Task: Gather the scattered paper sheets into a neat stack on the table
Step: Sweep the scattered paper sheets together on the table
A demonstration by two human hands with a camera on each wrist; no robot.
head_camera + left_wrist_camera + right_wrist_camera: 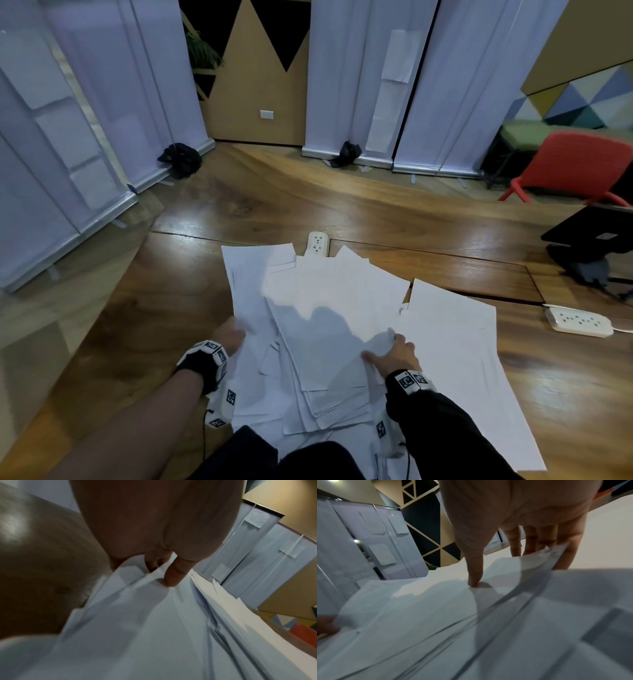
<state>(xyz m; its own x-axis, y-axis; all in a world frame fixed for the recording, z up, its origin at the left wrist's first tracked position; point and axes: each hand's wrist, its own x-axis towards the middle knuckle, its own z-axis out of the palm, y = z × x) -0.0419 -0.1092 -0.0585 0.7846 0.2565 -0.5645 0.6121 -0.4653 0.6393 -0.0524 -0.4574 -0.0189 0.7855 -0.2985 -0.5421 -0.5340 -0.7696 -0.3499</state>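
Observation:
A loose heap of white paper sheets [325, 308] lies fanned out on the wooden table [171, 308] in front of me. My left hand [233, 334] grips the heap's left edge, thumb on top [171, 574] and fingers tucked under the sheets [154, 615]. My right hand [394, 347] pinches the right edge of the raised bundle, thumb [475, 574] pressed on top and fingers [565, 547] beneath the sheets [436, 608]. More sheets [455, 359] lie flat to the right, apart from the held bundle.
A white power strip [579, 321] lies at the right, and a socket block [317, 243] shows just behind the heap. A black stand [589, 240] and a red chair [575, 168] are far right. White banners [85, 137] line the table's far and left sides.

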